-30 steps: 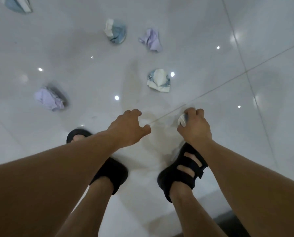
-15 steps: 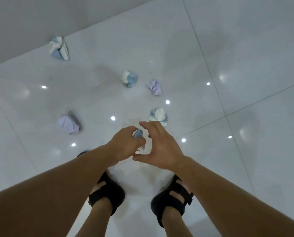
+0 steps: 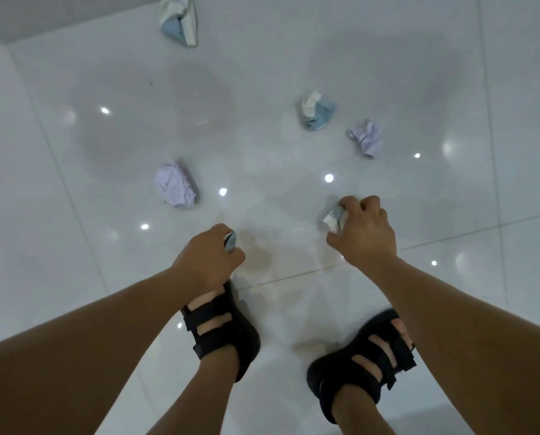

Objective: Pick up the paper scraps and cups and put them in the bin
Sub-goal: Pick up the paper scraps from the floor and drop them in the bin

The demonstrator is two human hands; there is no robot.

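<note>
Parted: left fingers clutch scrap, right fingers cup.

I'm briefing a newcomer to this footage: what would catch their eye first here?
Both hands are low over the glossy white floor: the left hand holds a small scrap, the right hand grips a blue-and-white wad. Beyond them lie a left lilac wad, a right lilac wad, a blue wad and, near the wall, a top blue wad; black sandals stand below.
</note>
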